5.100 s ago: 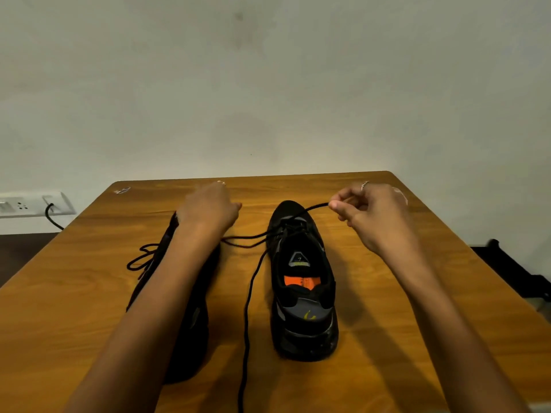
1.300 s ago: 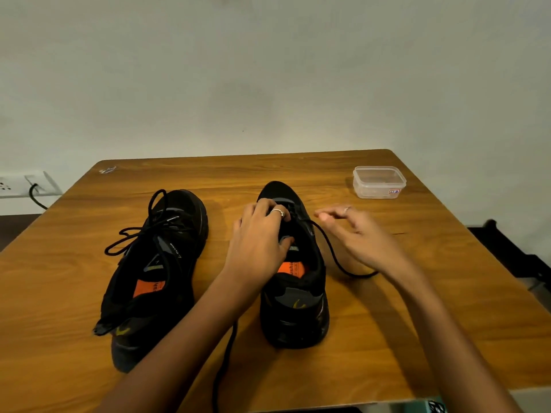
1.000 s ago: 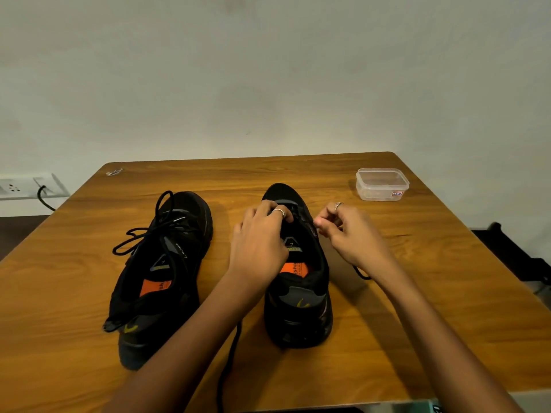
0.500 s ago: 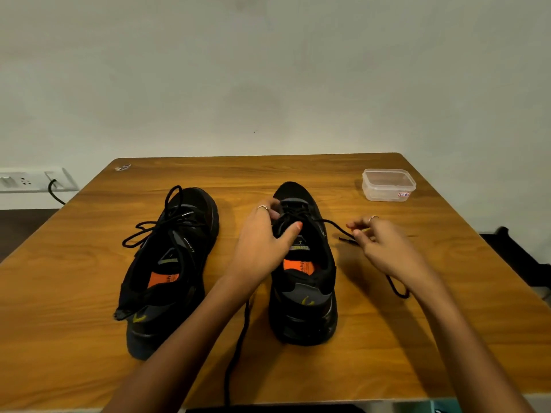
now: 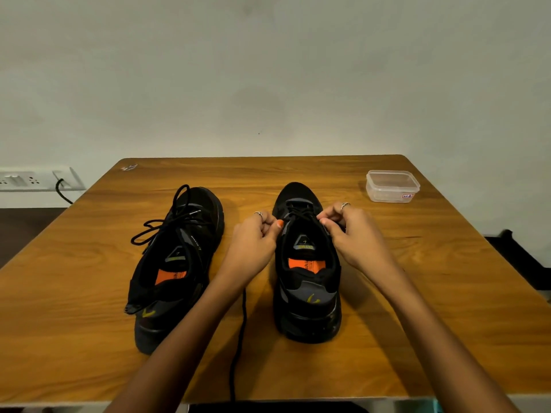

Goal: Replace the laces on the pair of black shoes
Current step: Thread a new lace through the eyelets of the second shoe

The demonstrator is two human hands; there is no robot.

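A: What does the head view show on the surface [image 5: 447,293]?

B: Two black shoes stand side by side, toes toward the wall. The left shoe [image 5: 176,263] has its laces [image 5: 167,225] threaded and spilling in loose loops off its left side. The right shoe [image 5: 307,272] stands upright near the middle, its orange insole showing.

A: And the hands?

B: Both are at the right shoe's upper eyelets. The left hand [image 5: 256,236] sits against the shoe's left flank, fingers curled, thumb and forefinger pinching the black lace [image 5: 241,329] by the eyelet row. The right hand [image 5: 348,231] is on the opposite flank, fingertips drawn together and pinching lace there too. Each hand wears a ring.

A: Where does the lace run?

B: It crosses the tongue between the two hands, and one long end trails from under the left wrist toward the near edge of the surface and over it.

A: Anything else?

B: A clear plastic container [image 5: 392,186] sits near the far right corner, well apart from the shoes. A wall socket strip [image 5: 32,178] with a plugged cable is at the left.
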